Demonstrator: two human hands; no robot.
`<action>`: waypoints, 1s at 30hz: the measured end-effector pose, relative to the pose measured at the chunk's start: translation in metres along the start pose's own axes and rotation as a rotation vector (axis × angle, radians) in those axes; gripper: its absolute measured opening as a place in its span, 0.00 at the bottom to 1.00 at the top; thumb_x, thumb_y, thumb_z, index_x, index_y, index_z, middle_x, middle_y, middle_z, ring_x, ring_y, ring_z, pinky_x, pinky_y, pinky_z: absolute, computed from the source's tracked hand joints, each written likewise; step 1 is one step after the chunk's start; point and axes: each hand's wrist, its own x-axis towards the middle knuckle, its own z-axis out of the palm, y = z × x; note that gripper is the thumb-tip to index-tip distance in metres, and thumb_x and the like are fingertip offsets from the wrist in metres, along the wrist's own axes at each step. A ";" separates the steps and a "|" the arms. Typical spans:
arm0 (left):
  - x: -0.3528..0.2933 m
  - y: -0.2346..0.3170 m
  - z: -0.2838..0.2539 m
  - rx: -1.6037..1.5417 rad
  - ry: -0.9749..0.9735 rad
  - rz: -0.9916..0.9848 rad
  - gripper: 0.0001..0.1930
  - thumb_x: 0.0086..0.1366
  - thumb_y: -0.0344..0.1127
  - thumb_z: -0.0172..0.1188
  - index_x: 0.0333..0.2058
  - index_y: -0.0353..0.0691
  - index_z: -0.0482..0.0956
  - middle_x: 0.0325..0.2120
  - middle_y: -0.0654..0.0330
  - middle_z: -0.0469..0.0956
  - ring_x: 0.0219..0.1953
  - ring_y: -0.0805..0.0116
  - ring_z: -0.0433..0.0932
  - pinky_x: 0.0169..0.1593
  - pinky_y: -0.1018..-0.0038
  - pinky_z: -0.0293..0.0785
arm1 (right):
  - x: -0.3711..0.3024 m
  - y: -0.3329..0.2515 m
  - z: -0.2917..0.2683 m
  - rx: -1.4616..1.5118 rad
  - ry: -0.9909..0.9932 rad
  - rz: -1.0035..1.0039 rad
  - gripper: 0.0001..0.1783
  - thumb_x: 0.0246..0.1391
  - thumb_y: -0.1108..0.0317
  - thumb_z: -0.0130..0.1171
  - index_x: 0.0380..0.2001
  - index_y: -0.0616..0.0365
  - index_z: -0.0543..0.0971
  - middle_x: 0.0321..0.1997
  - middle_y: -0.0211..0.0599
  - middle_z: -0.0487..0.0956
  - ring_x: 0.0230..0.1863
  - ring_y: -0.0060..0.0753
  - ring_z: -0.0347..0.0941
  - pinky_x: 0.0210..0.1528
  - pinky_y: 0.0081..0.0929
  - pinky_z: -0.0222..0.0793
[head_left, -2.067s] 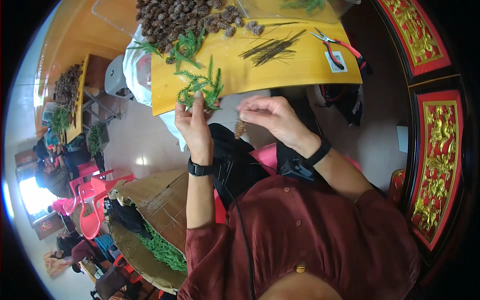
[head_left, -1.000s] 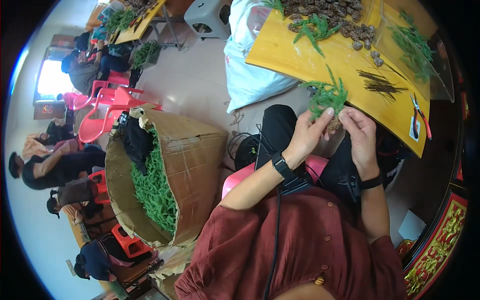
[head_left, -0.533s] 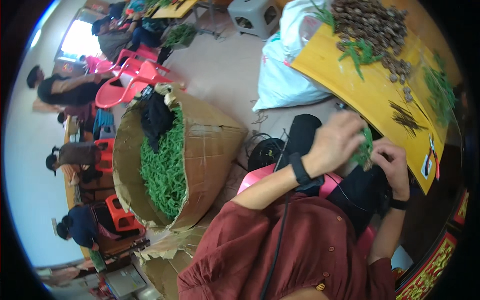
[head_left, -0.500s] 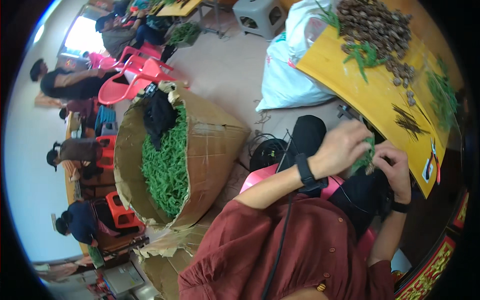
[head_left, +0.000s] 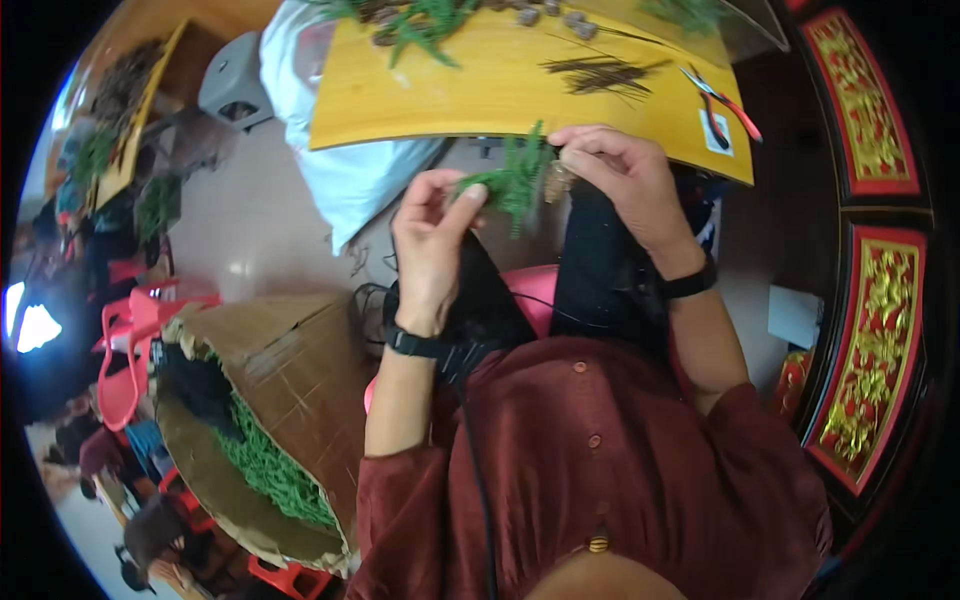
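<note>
Over my lap, my left hand (head_left: 432,235) pinches a green sprig of artificial-looking pine needles (head_left: 517,185) between thumb and fingers. Close to the sprig's right side hangs a small brown pine cone (head_left: 556,182), pinched from above in the fingertips of my right hand (head_left: 625,180). Whether cone and sprig are joined I cannot tell. Beyond my hands, a pile of thin dark wires or stems (head_left: 600,76) lies on the yellow table (head_left: 430,105). Pliers (head_left: 738,113) with red and black handles rest at its right end, over a small white card.
More green sprigs (head_left: 430,22) and loose pine cones (head_left: 580,25) lie along the table's far side. A white sack (head_left: 350,180) stands against its left end. At my left, a large cardboard box (head_left: 285,375) holds many green sprigs (head_left: 265,460). Carved red-gold panels (head_left: 872,350) rise at right.
The view has swung to the right, bringing the table in front of me. My hands have drawn somewhat apart, and the sprig and cone between them show more plainly.
</note>
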 end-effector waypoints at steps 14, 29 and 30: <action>0.025 -0.044 0.047 -0.033 -0.035 -0.084 0.09 0.63 0.28 0.58 0.42 0.35 0.74 0.34 0.63 0.77 0.36 0.75 0.77 0.34 0.82 0.72 | -0.020 0.032 -0.017 -0.141 0.100 0.118 0.06 0.51 0.71 0.61 0.29 0.63 0.81 0.25 0.27 0.80 0.25 0.13 0.69 0.30 0.15 0.65; 0.020 -0.065 0.062 -0.175 -0.094 -0.207 0.07 0.65 0.31 0.56 0.40 0.36 0.76 0.35 0.61 0.78 0.35 0.77 0.76 0.36 0.81 0.73 | -0.025 0.049 -0.023 -0.320 0.194 0.062 0.06 0.46 0.72 0.63 0.26 0.64 0.80 0.18 0.32 0.77 0.18 0.17 0.67 0.22 0.18 0.63; 0.020 -0.067 0.062 -0.174 -0.094 -0.209 0.07 0.65 0.31 0.56 0.40 0.36 0.76 0.35 0.61 0.78 0.35 0.77 0.76 0.36 0.81 0.73 | -0.025 0.049 -0.023 -0.319 0.195 0.063 0.06 0.46 0.72 0.63 0.26 0.64 0.80 0.18 0.32 0.77 0.18 0.17 0.67 0.22 0.18 0.63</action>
